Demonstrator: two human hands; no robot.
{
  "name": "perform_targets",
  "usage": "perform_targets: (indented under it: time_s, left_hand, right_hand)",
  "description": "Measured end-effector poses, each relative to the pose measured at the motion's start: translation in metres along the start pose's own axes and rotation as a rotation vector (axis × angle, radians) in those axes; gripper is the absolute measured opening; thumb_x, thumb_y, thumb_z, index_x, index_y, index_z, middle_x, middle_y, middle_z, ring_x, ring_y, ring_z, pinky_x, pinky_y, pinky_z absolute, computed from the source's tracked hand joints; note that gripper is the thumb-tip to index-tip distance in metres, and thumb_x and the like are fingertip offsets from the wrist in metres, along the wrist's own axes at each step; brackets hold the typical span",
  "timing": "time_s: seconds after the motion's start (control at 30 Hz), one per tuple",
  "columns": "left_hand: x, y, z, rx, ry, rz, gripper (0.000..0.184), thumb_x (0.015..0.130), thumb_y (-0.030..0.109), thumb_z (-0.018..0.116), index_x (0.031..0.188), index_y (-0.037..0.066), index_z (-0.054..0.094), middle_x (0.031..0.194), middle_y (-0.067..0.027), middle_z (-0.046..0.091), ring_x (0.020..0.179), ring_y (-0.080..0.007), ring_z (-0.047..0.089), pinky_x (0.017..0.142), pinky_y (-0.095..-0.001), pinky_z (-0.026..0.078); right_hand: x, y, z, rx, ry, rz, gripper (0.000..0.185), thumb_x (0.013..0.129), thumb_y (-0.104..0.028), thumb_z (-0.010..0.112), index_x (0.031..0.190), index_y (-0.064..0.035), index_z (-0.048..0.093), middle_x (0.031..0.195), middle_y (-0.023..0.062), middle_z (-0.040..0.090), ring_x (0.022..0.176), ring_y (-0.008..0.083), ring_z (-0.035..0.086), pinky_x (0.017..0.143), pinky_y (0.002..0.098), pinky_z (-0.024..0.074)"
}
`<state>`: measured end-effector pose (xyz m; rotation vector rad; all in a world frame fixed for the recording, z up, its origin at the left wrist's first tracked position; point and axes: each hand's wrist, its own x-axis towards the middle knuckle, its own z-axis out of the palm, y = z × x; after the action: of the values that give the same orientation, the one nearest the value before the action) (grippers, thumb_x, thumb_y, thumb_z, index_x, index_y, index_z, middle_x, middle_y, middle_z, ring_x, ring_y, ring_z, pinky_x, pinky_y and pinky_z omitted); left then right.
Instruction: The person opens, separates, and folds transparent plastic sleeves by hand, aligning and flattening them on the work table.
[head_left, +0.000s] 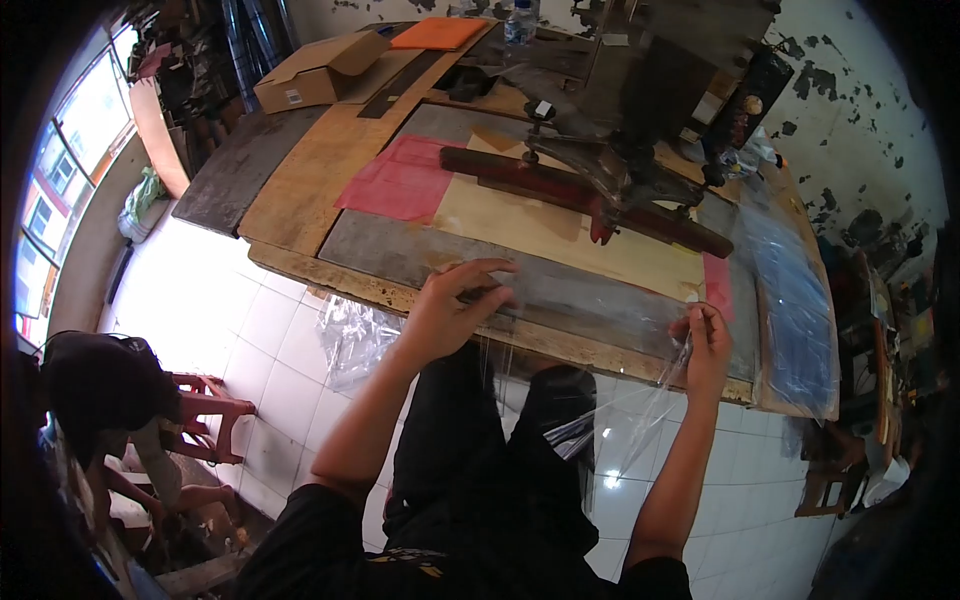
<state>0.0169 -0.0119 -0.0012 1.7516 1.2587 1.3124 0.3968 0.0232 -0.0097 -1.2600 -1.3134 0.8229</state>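
Observation:
A clear plastic sheet [640, 415] hangs between my two hands at the table's front edge. My right hand [706, 335] pinches its right side, with the film falling in folds below. At the sheet's left side is my left hand [462, 300], its thumb and forefinger curved with a gap between them; whether they touch the film cannot be made out. Beyond the hands, a dark red bar [590, 195] under a metal machine arm [605, 170] lies over a yellowish sheet [520, 225] and pink sheets [400, 180] on the grey board [390, 245].
A cardboard box [320, 75] and an orange folder [438, 33] lie at the back left. Clear plastic sheets [790, 290] cover the table's right end. A plastic bag [350, 340] hangs below the front edge. Another person [110, 400] bends beside a red stool [215, 415] at lower left.

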Motion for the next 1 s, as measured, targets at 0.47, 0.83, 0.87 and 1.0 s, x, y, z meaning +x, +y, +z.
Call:
perform_targets:
  time_s: [0.47, 0.83, 0.87, 1.0]
  left_hand:
    - [-0.01, -0.001, 0.024, -0.006, 0.114, -0.119, 0.048, 0.096, 0.011, 0.077, 0.138, 0.004, 0.055, 0.091, -0.0066, 0.08, 0.1, -0.0153, 0.072, 0.096, -0.0362, 0.052]
    - [-0.01, 0.012, 0.023, -0.137, 0.051, -0.126, 0.04, 0.105, 0.007, 0.062, 0.143, 0.003, 0.048, 0.1, -0.0081, 0.079, 0.11, -0.013, 0.068, 0.1, -0.032, 0.05]
    - [-0.011, 0.011, 0.023, -0.173, 0.049, -0.125, 0.041, 0.105, 0.006, 0.062, 0.143, 0.003, 0.047, 0.104, -0.0094, 0.078, 0.112, -0.014, 0.068, 0.101, -0.0328, 0.05]
    - [-0.012, 0.006, 0.039, -0.18, 0.211, -0.039, 0.04, 0.1, 0.002, 0.067, 0.136, 0.004, 0.05, 0.106, -0.0124, 0.078, 0.104, -0.019, 0.072, 0.098, -0.033, 0.052]
  right_hand:
    - [-0.002, -0.002, -0.001, -0.014, 0.001, -0.008, 0.037, 0.108, -0.033, 0.061, 0.108, 0.0027, 0.071, 0.087, 0.0077, 0.073, 0.08, 0.0149, 0.067, 0.079, 0.0296, 0.0513]
    - [-0.001, -0.003, -0.001, -0.014, 0.037, -0.007, 0.029, 0.106, -0.027, 0.067, 0.105, 0.0014, 0.072, 0.088, 0.0056, 0.072, 0.082, 0.0124, 0.065, 0.08, 0.0279, 0.0506]
    - [-0.001, -0.003, -0.001, 0.003, 0.044, -0.025, 0.027, 0.105, -0.025, 0.069, 0.105, 0.001, 0.072, 0.088, 0.0049, 0.072, 0.082, 0.0119, 0.064, 0.081, 0.0273, 0.0503]
    - [0.0, 0.003, -0.003, 0.021, 0.033, -0.067, 0.025, 0.104, -0.024, 0.071, 0.104, 0.0008, 0.072, 0.088, 0.0044, 0.072, 0.082, 0.0112, 0.064, 0.081, 0.0269, 0.0501]
